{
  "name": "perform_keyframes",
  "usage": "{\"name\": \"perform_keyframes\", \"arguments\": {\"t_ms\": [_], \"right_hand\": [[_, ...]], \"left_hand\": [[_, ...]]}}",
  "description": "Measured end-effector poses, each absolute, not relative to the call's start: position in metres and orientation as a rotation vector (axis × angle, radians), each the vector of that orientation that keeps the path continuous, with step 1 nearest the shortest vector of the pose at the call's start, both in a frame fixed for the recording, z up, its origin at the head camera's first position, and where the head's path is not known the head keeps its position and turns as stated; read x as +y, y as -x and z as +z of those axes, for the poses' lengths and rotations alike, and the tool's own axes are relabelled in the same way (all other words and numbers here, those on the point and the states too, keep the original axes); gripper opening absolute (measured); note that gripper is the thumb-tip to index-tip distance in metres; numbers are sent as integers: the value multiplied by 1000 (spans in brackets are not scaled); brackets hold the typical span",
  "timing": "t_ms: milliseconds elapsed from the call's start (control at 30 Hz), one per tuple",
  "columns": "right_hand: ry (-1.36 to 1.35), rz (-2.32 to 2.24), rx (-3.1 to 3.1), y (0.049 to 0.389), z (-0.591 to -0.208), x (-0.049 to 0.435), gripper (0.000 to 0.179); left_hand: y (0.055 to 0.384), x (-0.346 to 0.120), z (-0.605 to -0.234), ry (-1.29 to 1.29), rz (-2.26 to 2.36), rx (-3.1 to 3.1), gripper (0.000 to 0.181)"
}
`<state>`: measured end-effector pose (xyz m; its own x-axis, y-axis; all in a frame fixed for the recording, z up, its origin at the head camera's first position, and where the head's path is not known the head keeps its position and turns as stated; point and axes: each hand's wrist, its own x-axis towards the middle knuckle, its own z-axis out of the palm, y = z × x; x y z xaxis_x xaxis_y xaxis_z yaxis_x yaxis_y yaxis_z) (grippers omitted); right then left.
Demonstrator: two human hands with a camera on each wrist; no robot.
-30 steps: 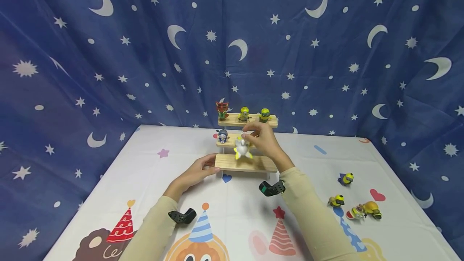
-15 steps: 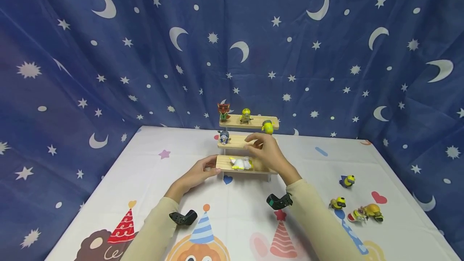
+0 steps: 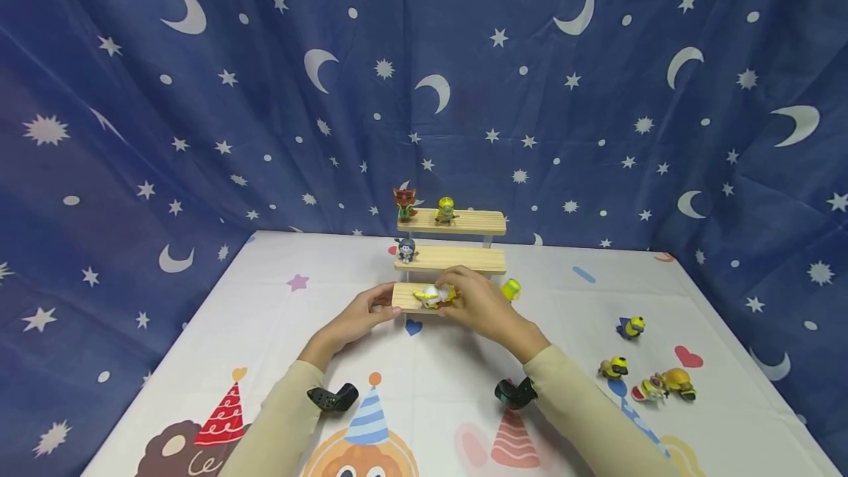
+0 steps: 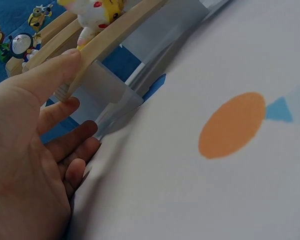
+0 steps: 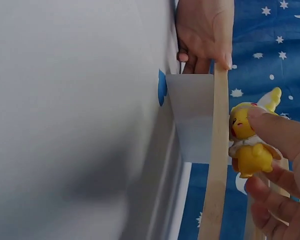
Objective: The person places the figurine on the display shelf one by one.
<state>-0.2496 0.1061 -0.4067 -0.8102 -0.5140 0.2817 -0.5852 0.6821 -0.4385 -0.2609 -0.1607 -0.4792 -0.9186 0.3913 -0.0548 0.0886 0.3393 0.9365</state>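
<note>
A three-tier wooden display stand [image 3: 473, 261] is on the table. My left hand [image 3: 361, 315] pinches the left end of its lowest board, with the thumb on top and the forefinger underneath in the left wrist view. On that board lies a white-and-yellow figurine [image 3: 433, 295] with a yellow face [image 5: 241, 124]. The thumb and fingers of my right hand [image 3: 486, 308] hold it at head and body, partly covering it. A fox figurine [image 3: 405, 205] and a minion figurine [image 3: 446, 210] stand on the top tier. A dark-hatted figurine [image 3: 406, 249] stands at the middle tier's left.
Another minion figurine [image 3: 510, 289] is just right of the stand, partly behind my right hand. Further right lie a caped minion [image 3: 630, 327], a small yellow figurine [image 3: 613, 367], a red-and-white one [image 3: 649, 389] and an orange-yellow one [image 3: 679, 381]. A starry curtain [image 3: 371, 94] hangs behind.
The white-and-yellow figurine went from upright in my right hand to lying on the lowest board, released, then gripped again. The top tier's right minion fell beside the stand. My left hand stayed.
</note>
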Motion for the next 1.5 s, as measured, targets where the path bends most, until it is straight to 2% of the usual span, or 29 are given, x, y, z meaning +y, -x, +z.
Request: {"name": "perform_keyframes", "arguments": {"t_ms": [167,433,633,867,1133,1500], "right_hand": [[-879,668,-2792,251,-405,100,48],[-905,633,-2814,253,-401,96,38],[-875,912,-2860,255,-398,101,36],[-878,1270,-2720,258,-391,110,51],[-860,1703,-2610,274,-385,117,52],[-670,1842,-2537,295,-385,114,49]], "left_hand": [[260,-162,-478,-444,1595,2348,66],[261,-162,-479,-409,1608,2335,67],[260,-162,-480,-406,1605,2340,68],[260,-161,-478,-392,1602,2349,66],[259,-161,-478,-385,1598,2359,66],[259,-161,-478,-401,1606,2350,67]]}}
